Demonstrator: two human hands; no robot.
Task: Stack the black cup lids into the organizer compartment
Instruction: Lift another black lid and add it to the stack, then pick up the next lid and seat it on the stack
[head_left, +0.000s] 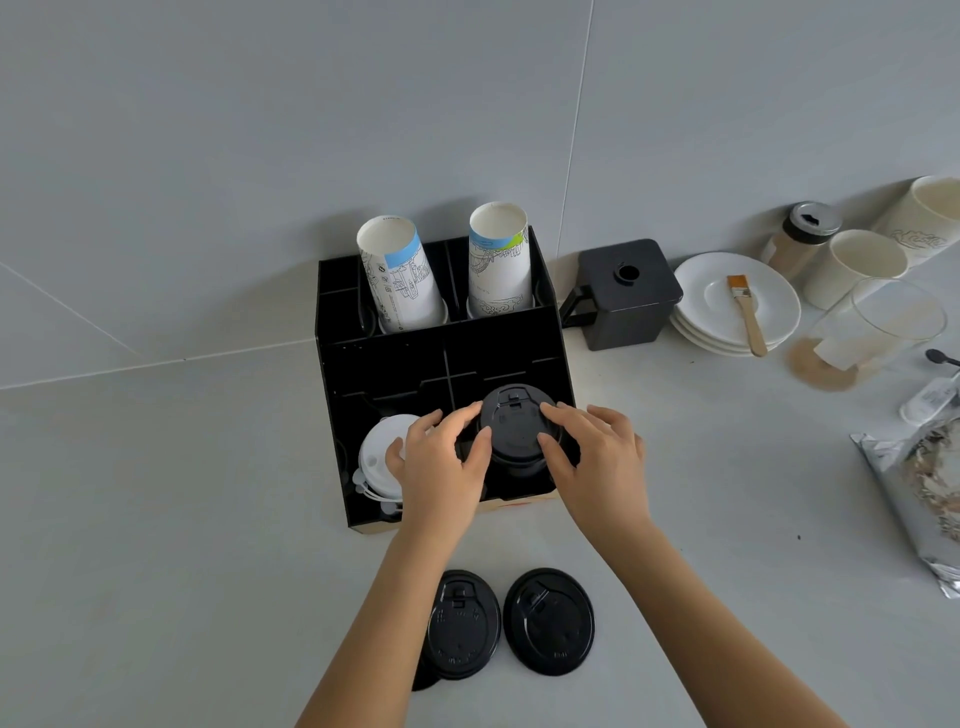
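**Both hands on the lid stack at the organizer's front right bay**

You hold a stack of black cup lids (513, 426) between your two hands, its lower end sunk into the front right compartment of the black organizer (384, 364). Your left hand (441, 467) presses the stack's left side with thumb and fingers curled against it; your right hand (597, 457) grips the right side, forefinger laid over the top lid's rim, thumb lower on the stack. Both sets of fingers are closed on the lids.

In the front left compartment, partly under your left hand, sits a pile of white lids (376, 462). Two printed paper cup stacks (400, 275) stand tilted in the back row. The organizer rests on a pale counter (156, 519) against a grey wall.

Nearer you on the counter, more black lids wait: a short overlapping pile (460, 623) beside your left forearm, and a single loose lid (548, 621) just to its right.

Off to the right lie a black square box (626, 296), white saucers (727, 306) with a small brush (745, 312) on top, and a silver foil bag (919, 493).
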